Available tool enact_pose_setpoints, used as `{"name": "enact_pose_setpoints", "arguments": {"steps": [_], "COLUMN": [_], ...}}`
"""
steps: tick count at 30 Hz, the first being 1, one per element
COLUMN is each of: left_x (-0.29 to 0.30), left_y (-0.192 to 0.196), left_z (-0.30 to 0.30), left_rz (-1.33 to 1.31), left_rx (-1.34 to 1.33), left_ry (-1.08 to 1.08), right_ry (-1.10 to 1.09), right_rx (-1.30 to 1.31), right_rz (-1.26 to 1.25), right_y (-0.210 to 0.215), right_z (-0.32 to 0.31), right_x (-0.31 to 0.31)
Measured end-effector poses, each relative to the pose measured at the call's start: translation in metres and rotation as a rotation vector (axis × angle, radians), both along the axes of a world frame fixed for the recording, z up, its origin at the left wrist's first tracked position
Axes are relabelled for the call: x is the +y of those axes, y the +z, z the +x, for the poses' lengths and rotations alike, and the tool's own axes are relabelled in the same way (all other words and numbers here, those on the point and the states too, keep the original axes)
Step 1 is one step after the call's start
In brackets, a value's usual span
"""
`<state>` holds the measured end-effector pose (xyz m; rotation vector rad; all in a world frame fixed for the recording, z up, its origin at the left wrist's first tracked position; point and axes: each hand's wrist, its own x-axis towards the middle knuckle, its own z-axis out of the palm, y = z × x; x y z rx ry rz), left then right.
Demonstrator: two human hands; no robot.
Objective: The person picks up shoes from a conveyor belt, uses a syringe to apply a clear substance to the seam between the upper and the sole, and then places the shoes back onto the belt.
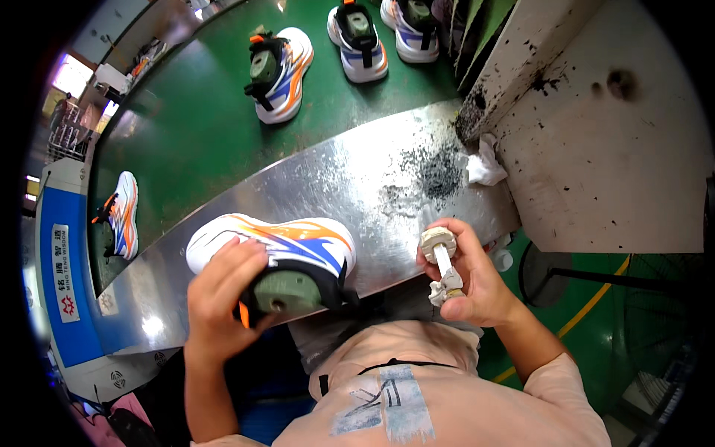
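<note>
My left hand (223, 294) is closed around the toe and upper of a white, orange and blue running shoe (305, 235). The shoe lies on its side at the near edge of the metal tabletop, sole facing away from me. A green shoe last (287, 291) fills its black-collared opening. To the right, my right hand (477, 283) grips an off-white tool (444, 259) with a round, ridged head, a short shaft and a lumpy lower end. The tool is apart from the shoe; its exact kind I cannot make out.
Beyond the metal tabletop (328, 179), a green conveyor surface (186, 134) carries several similar shoes, one (279, 74) at its middle and another (123, 216) at far left. A stained pale panel (596, 134) rises at right, beside black residue (439, 175) and crumpled white tissue (485, 165).
</note>
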<state>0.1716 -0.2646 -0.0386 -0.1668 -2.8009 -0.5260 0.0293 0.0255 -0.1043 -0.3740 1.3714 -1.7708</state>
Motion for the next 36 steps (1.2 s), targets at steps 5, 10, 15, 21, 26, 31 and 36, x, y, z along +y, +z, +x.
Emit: {"name": "enact_pose_setpoints", "arguments": {"steps": [5, 10, 15, 21, 26, 31, 36], "left_x": [0.022, 0.034, 0.029, 0.019, 0.012, 0.005, 0.002], "left_y": [-0.01, 0.0, 0.006, 0.011, 0.011, 0.012, 0.01], "left_z": [0.038, 0.036, 0.019, 0.0, -0.007, -0.015, -0.02], "left_rz": [-0.163, -0.229, -0.131, -0.087, -0.003, 0.003, 0.002], "left_rx": [0.017, -0.047, -0.014, -0.047, -0.062, -0.065, -0.076], "left_ry": [0.112, 0.165, 0.198, 0.133, 0.099, 0.081, 0.062], "right_ry": [0.056, 0.052, -0.09, -0.055, -0.056, -0.074, -0.087], "right_rx": [0.207, 0.257, 0.18, 0.182, 0.172, 0.145, 0.163], "right_rz": [0.05, 0.059, 0.105, 0.057, 0.015, 0.008, -0.013], "right_y": [-0.011, -0.015, 0.0, -0.006, -0.01, -0.008, -0.012], "right_z": [-0.005, 0.002, 0.008, 0.003, 0.002, 0.003, 0.002], "right_x": [0.002, -0.002, -0.014, -0.017, -0.019, -0.021, -0.021]}}
